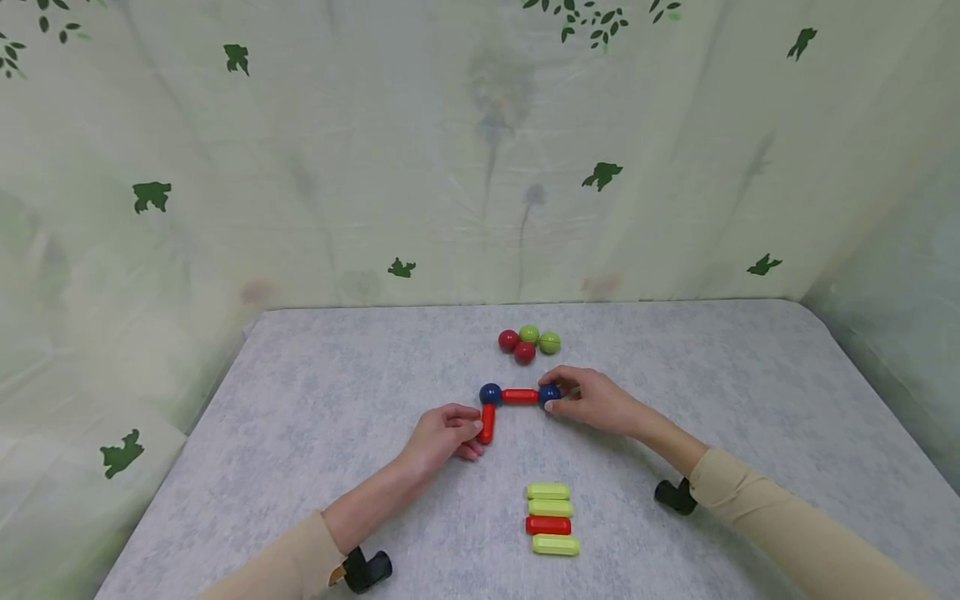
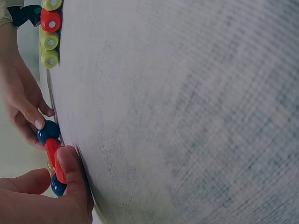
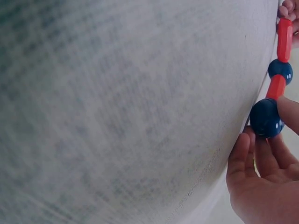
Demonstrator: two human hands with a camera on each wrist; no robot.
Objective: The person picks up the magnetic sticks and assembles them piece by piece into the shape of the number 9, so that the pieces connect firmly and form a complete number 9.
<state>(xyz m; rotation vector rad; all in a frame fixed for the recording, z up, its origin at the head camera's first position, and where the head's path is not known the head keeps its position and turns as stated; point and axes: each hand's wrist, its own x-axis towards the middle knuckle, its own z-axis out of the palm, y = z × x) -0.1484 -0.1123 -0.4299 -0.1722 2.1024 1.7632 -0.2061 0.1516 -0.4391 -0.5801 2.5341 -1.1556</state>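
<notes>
Where the scene runs back to its edges, a pale, softly creased curtain hangs behind the bench, printed with leaf sprays, faint plant stems and dark green patches. The bench has a mottled grey-white top that shows a fine woven grain in the wrist views. Over it reach the person's left sleeve and right sleeve, both plain beige cloth. The left hand has its fingers pinching the lower red rod, while the right hand pinches the right blue ball between thumb and fingers. Between the hands, near the middle of the bench, these pieces belong to an angled chain: the upper red rod lies sideways between the right blue ball and the left blue ball, and the lower red rod extends from the left one toward the person. Nearer the person, three yellow-green rods and a single red rod lie side by side, faceted and glossy, with round pale discs set in their ends. Beyond the chain cluster two red balls and two green balls, smooth and shiny.
</notes>
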